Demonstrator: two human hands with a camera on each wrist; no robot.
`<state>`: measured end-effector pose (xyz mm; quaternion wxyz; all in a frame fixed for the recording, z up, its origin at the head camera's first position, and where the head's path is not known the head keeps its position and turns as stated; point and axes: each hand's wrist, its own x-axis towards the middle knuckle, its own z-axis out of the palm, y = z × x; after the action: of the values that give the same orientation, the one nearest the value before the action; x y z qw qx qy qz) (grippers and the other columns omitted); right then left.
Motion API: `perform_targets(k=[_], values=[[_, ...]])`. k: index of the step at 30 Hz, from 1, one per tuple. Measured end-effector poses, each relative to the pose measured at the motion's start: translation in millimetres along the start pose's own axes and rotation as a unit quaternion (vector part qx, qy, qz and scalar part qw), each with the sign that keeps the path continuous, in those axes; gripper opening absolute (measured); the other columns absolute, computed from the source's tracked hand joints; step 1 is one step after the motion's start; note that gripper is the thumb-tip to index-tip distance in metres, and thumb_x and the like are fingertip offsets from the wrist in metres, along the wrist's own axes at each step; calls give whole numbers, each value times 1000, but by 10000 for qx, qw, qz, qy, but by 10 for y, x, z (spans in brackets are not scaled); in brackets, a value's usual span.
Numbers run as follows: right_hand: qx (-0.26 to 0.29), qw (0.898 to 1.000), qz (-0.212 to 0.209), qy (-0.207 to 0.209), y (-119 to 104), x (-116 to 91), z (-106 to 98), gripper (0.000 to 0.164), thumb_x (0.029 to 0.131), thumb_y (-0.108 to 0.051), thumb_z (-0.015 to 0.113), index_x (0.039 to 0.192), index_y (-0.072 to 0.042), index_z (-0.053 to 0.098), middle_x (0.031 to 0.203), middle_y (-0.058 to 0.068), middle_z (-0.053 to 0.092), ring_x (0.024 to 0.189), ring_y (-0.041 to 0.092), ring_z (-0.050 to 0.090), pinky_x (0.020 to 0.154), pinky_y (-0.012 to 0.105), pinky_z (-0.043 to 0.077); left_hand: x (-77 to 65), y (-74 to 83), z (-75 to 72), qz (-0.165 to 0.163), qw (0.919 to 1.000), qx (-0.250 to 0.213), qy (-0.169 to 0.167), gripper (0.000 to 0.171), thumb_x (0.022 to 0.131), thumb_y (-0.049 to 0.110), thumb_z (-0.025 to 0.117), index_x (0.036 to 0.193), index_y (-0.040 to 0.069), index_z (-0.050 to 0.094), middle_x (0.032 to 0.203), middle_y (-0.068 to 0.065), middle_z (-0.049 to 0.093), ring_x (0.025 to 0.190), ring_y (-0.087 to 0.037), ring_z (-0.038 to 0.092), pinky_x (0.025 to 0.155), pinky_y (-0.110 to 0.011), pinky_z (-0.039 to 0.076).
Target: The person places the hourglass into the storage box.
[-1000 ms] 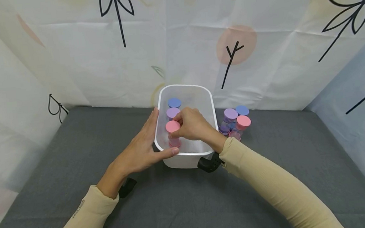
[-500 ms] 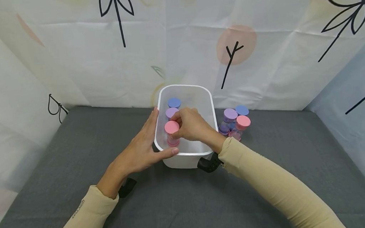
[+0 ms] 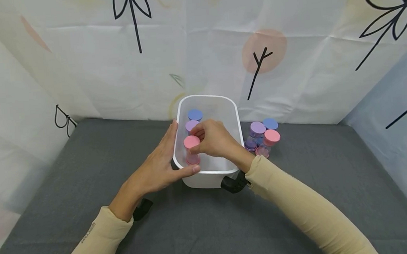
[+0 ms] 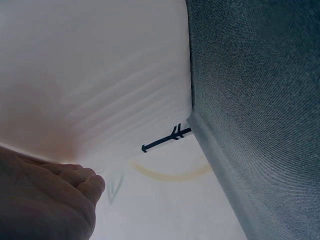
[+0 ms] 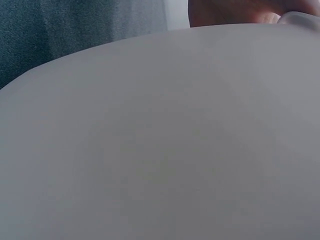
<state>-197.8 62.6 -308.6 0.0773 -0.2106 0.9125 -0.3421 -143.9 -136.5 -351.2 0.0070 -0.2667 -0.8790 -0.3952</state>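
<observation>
In the head view, a white plastic bin (image 3: pixel 212 178) stands on the grey cloth. My right hand (image 3: pixel 216 140) reaches over its right side and pinches a small clear bottle with a pink cap (image 3: pixel 192 142) inside, near the front left corner. Behind that bottle, along the left wall, are a purple-capped bottle (image 3: pixel 192 125), partly covered by my fingers, and a blue-capped one (image 3: pixel 195 114). My left hand (image 3: pixel 156 166) lies against the bin's left side with fingers straight, its thumb at the front rim. The left wrist view shows those fingers (image 4: pixel 82 181) close to the outer wall.
Right of the bin, purple-capped (image 3: pixel 258 129), blue-capped (image 3: pixel 270 123) and pink-capped (image 3: pixel 271 137) bottles stand grouped on the grey cloth (image 3: pixel 204 230). A white printed curtain (image 3: pixel 211 42) hangs behind the table and along both sides.
The pink-capped bottle has shifted very slightly left in the bin, with my right hand still pinching it. My left hand stays at the bin's side.
</observation>
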Motion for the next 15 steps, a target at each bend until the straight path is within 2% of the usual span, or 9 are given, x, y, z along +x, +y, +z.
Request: perform_targets(k=[9,15], values=[[351,9987,187,322,-15,-77,-37,53,74,-20,93,119,-1,73,104,6,76,97,20,72,85,33,56,-4,-4,-8,-2,10000,-28,8,120,86,58,74,163,21,-10,169,4,-8,154,-17,1,118,-57,21],[720,9959,15,544,3,-137,-93,51,74,-16,92,118,2,72,105,11,75,99,27,73,87,35,57,-3,1,-3,-17,10000,-14,11,119,86,60,73,163,22,-10,169,4,-8,154,-16,2,119,-56,20]])
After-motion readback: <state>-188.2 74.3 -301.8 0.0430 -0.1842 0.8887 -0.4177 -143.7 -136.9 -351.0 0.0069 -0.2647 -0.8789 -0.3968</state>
